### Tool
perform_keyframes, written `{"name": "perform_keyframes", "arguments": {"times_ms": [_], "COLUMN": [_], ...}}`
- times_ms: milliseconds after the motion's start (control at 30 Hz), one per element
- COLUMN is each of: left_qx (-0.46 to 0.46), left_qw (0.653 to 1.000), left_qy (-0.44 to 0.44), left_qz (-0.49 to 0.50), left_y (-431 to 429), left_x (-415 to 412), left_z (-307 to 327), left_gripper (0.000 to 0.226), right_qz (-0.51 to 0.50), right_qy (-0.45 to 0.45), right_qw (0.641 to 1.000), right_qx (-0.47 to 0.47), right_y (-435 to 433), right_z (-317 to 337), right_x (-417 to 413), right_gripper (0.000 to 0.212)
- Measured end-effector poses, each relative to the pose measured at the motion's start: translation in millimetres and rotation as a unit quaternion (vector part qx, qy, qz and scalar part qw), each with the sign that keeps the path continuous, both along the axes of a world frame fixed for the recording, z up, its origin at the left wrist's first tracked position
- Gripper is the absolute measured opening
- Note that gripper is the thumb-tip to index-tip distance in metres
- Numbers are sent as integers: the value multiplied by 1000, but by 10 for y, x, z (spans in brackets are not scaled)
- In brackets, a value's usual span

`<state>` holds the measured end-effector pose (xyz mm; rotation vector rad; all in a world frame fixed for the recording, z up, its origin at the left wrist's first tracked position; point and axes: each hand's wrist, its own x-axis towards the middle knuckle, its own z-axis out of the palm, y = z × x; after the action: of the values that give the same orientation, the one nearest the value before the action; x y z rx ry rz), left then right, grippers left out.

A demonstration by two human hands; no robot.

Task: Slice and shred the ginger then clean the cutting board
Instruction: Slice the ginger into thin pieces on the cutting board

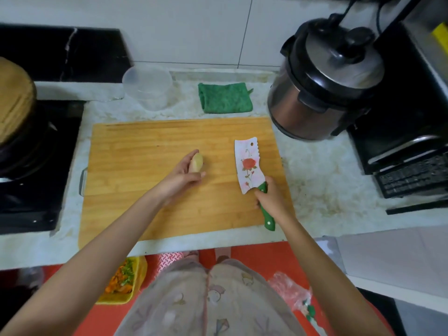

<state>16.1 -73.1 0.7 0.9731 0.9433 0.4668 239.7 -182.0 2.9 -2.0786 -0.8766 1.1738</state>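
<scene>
Both bare arms reach forward from the lower corners of the view. The left hand (185,174) lies on its side with the thumb nearest the body, and its fingers curl round the ginger (196,161). The right hand (271,196) is palm down and grips the knife (247,167) by the handle, just behind the blade. The hands are apart.
</scene>
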Motion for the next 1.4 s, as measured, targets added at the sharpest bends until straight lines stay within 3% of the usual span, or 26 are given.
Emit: {"name": "perform_keyframes", "arguments": {"times_ms": [133,333,500,700,867,1167,1267,1400], "left_qx": [50,-52,-59,87,177,146,141,141], "left_qw": [998,988,976,938,925,920,921,920], "left_qy": [21,-32,-34,163,221,261,265,275], "left_qz": [-26,142,205,294,254,255,249,242], "left_y": [-113,-192,-200,-116,-26,104,128,163], "left_x": [90,383,476,508,360,193,191,184], "left_z": [-8,-23,-112,-278,-444,-560,-574,-601], "left_gripper": [90,54,53,51,38,39,39,37], "right_qz": [39,82,99,111,144,302,330,345], "right_qy": [14,22,29,20,-26,-105,-162,-235], "right_qw": [999,994,992,992,988,947,930,907], "right_qx": [30,71,73,57,54,-2,20,57], "right_y": [-25,23,109,136,101,269,325,390], "right_z": [14,18,21,18,72,290,300,342], "right_x": [170,334,375,288,146,-165,-246,-284], "right_gripper": [26,22,21,17,16,23,32,25]}}
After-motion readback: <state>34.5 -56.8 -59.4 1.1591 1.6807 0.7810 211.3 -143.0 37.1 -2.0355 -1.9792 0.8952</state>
